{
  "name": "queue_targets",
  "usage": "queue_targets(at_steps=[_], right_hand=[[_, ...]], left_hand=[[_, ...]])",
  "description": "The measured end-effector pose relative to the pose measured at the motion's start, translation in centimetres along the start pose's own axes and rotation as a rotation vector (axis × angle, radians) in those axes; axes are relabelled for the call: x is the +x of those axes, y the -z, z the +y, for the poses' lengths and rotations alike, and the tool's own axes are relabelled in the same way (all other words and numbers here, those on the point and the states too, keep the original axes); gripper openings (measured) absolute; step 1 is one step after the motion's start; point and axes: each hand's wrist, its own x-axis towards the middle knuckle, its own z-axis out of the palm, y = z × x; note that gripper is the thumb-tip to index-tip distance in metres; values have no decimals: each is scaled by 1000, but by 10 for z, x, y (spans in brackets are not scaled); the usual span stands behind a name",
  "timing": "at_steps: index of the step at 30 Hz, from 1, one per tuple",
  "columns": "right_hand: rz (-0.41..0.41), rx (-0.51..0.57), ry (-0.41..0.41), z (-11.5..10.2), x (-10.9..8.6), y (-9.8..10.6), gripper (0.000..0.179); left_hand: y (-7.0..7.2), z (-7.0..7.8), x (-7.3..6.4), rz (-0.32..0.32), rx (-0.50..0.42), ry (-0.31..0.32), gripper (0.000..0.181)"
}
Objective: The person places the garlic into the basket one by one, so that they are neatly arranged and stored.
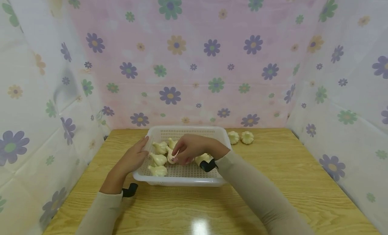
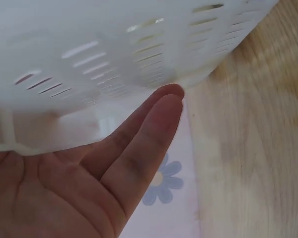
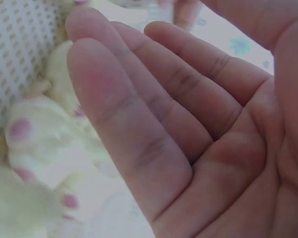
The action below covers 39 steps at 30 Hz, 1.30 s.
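Note:
A white slotted plastic basket [image 1: 194, 181] sits on the wooden table, with several cream garlic bulbs [image 1: 158, 171] inside, mostly at its left. My left hand [image 1: 131, 159] rests against the basket's left side. In the left wrist view its fingers [image 2: 139, 148] lie straight along the outer wall. Over the basket, my right hand [image 1: 194, 148] reaches across with fingertips beside a garlic bulb [image 1: 171, 158]. The right wrist view shows its palm bare and its fingers [image 3: 109, 94] loosely extended, with pink-spotted bulbs [image 3: 44, 134] beside them. My right hand and wrist partly cover another bulb [image 1: 202, 158].
Two more garlic bulbs, one [image 1: 233, 137] close by the basket's back right corner and one [image 1: 247, 137] just right of it, lie on the wooden table [image 1: 272, 167]. Flower-printed cloth [image 1: 194, 59] encloses the table at the back and both sides.

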Motion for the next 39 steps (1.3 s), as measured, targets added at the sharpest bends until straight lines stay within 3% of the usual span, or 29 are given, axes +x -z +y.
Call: queue_targets(at_steps=[6, 12, 16, 21, 26, 33, 39], right_hand=[[23, 42, 14, 3, -27, 14, 37], [109, 46, 52, 13, -56, 23, 32], [216, 98, 118, 25, -77, 25, 31], [414, 186, 186, 41, -107, 26, 31], [581, 219, 200, 55, -134, 32, 29], [796, 188, 162, 73, -166, 47, 33], [1017, 207, -15, 103, -179, 51, 40]], left_hand=[[2, -7, 0, -55, -45, -75, 69], [6, -13, 0, -126, -75, -126, 74], [8, -16, 0, -147, -98, -129, 74], [2, -16, 3, -104, -64, -127, 73], [1, -9, 2, -66, -11, -130, 74], [3, -2, 0, -58, 16, -128, 71], [2, -6, -1, -57, 50, -104, 69]])
